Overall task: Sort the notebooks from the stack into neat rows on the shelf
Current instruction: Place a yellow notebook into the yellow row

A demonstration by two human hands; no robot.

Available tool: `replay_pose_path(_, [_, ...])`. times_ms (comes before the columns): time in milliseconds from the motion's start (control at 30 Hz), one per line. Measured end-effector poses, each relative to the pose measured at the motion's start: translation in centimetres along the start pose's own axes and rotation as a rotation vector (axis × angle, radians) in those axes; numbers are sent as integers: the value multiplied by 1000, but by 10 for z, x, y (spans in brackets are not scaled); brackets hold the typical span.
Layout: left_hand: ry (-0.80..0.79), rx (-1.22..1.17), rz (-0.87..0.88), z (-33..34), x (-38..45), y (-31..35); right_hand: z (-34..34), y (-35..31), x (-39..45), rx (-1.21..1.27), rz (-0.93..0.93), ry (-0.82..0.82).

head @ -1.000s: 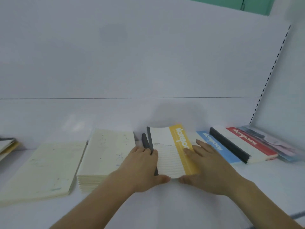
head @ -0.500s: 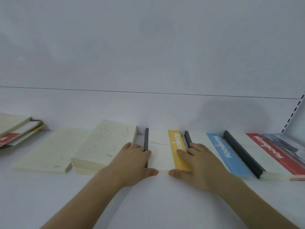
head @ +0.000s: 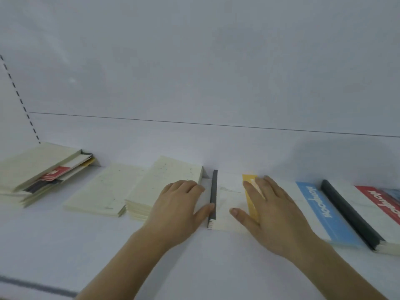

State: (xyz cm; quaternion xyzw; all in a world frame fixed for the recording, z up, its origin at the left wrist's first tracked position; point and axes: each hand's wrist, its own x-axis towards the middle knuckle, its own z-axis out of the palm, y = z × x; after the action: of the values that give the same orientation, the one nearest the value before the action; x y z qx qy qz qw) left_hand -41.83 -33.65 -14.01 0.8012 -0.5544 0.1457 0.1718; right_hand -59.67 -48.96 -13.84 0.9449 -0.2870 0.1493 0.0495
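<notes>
A white notebook with a yellow stripe and a dark spine lies flat on the white shelf. My left hand rests beside its spine, thumb touching the spine's edge. My right hand lies flat on its yellow side, fingers spread. To the right lie a blue-striped notebook and a red-striped notebook with a dark spine. Left of my hands sit a stack of cream notebooks and a single cream notebook. A mixed, untidy stack stands at the far left.
The shelf's white back wall rises right behind the notebooks. A slotted upright runs up the left corner. The shelf's front edge with a grey strip shows at the bottom left.
The view has swung left, bringing the mixed stack into sight. My right hand has slid flat onto the yellow-striped notebook, which now lies square between its neighbours.
</notes>
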Motion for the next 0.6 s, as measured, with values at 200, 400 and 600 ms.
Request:
replay_pose_path(200, [171,-4,-111,-30,-42,-53,-7,-89,-1,90,-156,-46])
replay_pose_path(400, [261,4,-218,-75,-100,-138,-6,-202,15,131,-228,68])
replay_pose_path(600, [267,50,-333,-117,-158,-252,0,-340,35,314,-232,100])
